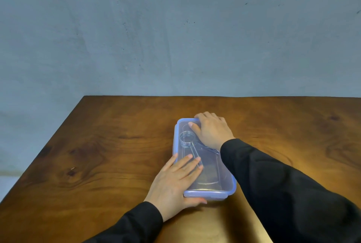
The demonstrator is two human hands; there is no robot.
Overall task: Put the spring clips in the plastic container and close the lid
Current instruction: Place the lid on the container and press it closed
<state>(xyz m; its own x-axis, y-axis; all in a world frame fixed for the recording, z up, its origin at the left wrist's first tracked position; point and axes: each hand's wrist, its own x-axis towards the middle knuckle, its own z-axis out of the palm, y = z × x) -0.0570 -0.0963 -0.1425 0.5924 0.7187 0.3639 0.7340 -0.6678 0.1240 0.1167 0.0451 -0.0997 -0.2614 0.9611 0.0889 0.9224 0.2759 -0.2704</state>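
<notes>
A clear plastic container [214, 174] with a blue-rimmed lid lies lengthwise on the wooden table, lid on top of it. Through the lid I see a metal spring clip [188, 138] with a coiled ring and long wire legs. My left hand [176, 182] lies flat on the lid's near left corner, thumb hooked under the near edge. My right hand [212, 130] presses on the far right corner, fingers curled over the far edge. Whether the side latches are snapped down I cannot tell.
The brown wooden table [107, 155] ends at its left edge and far edge against a grey-blue wall [175, 37]. Black sleeves cover both forearms; the right sleeve hides the table to the container's right.
</notes>
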